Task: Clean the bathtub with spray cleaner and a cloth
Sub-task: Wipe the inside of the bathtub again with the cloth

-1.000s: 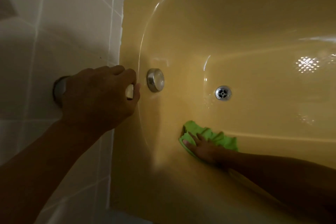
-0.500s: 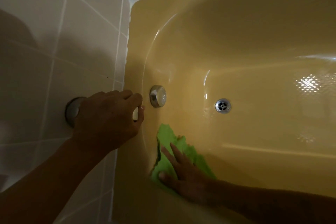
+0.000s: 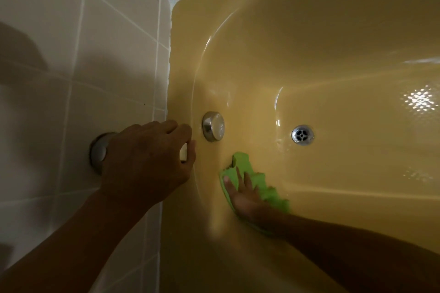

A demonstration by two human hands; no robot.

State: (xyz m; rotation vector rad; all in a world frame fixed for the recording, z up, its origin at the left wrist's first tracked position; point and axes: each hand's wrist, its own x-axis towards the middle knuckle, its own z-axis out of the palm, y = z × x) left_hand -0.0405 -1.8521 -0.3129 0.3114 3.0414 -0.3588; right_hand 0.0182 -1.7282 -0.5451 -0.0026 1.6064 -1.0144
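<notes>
The yellow bathtub (image 3: 333, 59) fills the right of the view, its inside wet and shiny. My right hand (image 3: 245, 194) lies flat with straight fingers on a green cloth (image 3: 240, 164), pressing it against the tub's end wall, below and to the right of the round chrome overflow cap (image 3: 213, 129). My left hand (image 3: 145, 162) is at the tub's rim by the tiled wall. Its fingers are curled round a small white object (image 3: 183, 153), most of which is hidden. No spray bottle can be made out for certain.
The chrome drain (image 3: 302, 134) sits in the tub floor to the right of the cloth. A round chrome fitting (image 3: 97, 153) is set in the white tiled wall (image 3: 83, 54), partly behind my left hand. Tiles meet the tub at the top corner.
My right hand has swept the cloth left from the tub's lower side onto the end wall, then slid it slightly up. My left hand has kept its grip in place.
</notes>
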